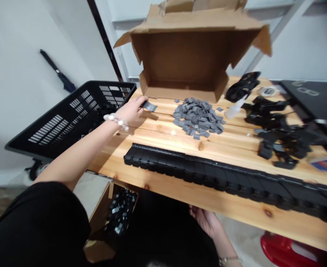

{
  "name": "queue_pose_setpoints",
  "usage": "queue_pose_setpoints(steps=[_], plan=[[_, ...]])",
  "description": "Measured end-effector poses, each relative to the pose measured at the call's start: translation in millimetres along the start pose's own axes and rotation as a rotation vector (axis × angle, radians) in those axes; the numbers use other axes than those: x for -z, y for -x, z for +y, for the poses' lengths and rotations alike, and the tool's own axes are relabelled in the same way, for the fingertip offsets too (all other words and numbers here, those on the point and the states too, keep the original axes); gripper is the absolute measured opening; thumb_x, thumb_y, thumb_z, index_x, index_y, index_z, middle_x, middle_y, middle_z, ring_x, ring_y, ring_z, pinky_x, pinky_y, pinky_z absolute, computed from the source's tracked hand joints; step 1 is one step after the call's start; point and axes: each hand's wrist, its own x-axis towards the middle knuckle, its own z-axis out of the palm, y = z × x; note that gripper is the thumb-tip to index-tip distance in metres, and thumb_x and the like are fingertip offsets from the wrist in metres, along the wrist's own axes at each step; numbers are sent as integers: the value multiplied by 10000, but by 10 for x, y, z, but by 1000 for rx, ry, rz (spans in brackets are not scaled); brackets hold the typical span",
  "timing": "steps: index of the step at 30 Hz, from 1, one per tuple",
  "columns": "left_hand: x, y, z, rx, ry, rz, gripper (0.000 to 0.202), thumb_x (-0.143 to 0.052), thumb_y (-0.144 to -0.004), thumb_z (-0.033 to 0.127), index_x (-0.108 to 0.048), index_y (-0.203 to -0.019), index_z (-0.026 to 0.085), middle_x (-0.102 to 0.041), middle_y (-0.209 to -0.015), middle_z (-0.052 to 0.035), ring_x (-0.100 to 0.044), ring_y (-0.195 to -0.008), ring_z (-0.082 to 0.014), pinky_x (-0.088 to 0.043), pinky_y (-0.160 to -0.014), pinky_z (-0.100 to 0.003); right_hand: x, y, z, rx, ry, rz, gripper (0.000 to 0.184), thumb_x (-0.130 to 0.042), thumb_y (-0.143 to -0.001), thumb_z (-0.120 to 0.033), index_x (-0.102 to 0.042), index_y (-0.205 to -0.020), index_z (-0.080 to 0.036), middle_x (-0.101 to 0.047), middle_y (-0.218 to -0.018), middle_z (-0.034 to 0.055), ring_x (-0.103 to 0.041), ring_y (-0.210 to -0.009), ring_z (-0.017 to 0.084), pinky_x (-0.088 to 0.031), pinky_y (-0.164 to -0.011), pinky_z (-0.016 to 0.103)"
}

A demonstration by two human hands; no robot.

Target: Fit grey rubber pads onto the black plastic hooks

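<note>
The left hand (131, 108) reaches over the far left of the table (154, 133), just beside the crate (50, 116), its fingers closed on a small piece (150, 106), dark at the grip and grey at the outer end. The piece points away from the fingertips to the right, its long axis slanting slightly towards the person; whether it touches the wood I cannot tell. Out along that line, a short way off, lies the pile (198, 116) of grey chips, in front of the open carton (185, 59). The black row (221, 174) lies nearer the person, its long axis running from near the left forearm down to the near right, and its left end is closer to the left hand. The right hand (204, 221) is low at the table's near edge, fingers curled, and I cannot tell whether they grip anything
</note>
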Motion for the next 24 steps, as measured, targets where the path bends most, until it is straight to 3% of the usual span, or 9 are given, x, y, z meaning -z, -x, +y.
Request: queue_pose_setpoints(steps=[3, 6, 8, 11, 15, 17, 19, 22, 24], plan=[[354, 1029, 40, 81, 86, 92, 423, -377, -940, 222, -446, -1358, 220, -580, -1231, -23, -587, -1046, -184, -472, -1000, -354, -28, 0, -21, -24, 89, -16, 321, -836, -647, -298, -629, -875, -207, -677, -871, 31, -628, -814, 177, -546, -724, 303], [503, 2151, 47, 197, 411, 62, 361, -517, -901, 352, -556, -1255, 293, -643, -1171, -8, -629, -1010, -224, -486, -997, -380, -113, -3, -45, -53, 206, -30, 338, -838, -637, -328, -651, -880, -184, -684, -890, 58, -626, -797, 174, -544, -725, 302], [411, 2805, 54, 302, 507, -43, 342, -528, -898, 383, -584, -1233, 345, -664, -1168, 4, -638, -1052, -230, -480, -1021, -377, -201, 2, -57, -67, 299, -38, 356, -848, -617, -330, -665, -878, -170, -689, -882, 73, -632, -799, 182, -542, -710, 300], [51, 3513, 86, 447, 434, -224, 397, -440, -921, 357, -567, -1293, 300, -632, -1253, -53, -610, -1136, -261, -463, -1036, -414, -365, 23, -51, -66, 454, -47, 410, -876, -572, -339, -677, -882, -161, -695, -860, 74, -641, -793, 186, -539, -681, 286], [-408, 3995, 153, 637, 178, -400, 574, -370, -913, 275, -370, -1484, 220, -498, -1346, -160, -632, -1050, -296, -512, -913, -451, -647, 104, 22, -22, 687, -76, 458, -882, -583, -395, -694, -931, -164, -703, -857, 53, -639, -772, 160, -524, -665, 239], [-501, 4106, 170, 678, 155, -365, 605, -382, -927, 308, -292, -1516, 200, -457, -1370, -168, -621, -1077, -292, -505, -929, -429, -858, 232, 61, -1, 794, -122, 415, -873, -608, -386, -709, -911, -156, -708, -868, 57, -638, -786, 159, -518, -686, 230], [-535, 4157, 172, 698, 201, -298, 564, -372, -945, 343, -343, -1479, 165, -474, -1350, -169, -610, -1099, -289, -487, -964, -425, -1155, 475, 66, 30, 902, -225, 342, -856, -645, -352, -717, -889, -157, -712, -887, 60, -644, -830, 170, -520, -747, 241], [-609, 4098, 198, 693, 267, -235, 444, -375, -951, 352, -541, -1302, 138, -552, -1260, -168, -609, -1092, -292, -467, -995, -448, -1752, 1049, -24, 248, 1190, -695, 182, -671, -867, -319, -686, -1007, -203, -700, -973, 44, -646, -892, 147, -523, -815, 245], [-700, 3943, 272, 641, 313, -208, 392, -383, -957, 336, -600, -1213, 134, -598, -1212, -156, -611, -1095, -273, -459, -1018, -424, -2175, 1483, -132, 436, 1204, -1035, 133, -635, -898, -241, -670, -1022, -207, -694, -985, 36, -648, -923, 129, -522, -841, 218]])
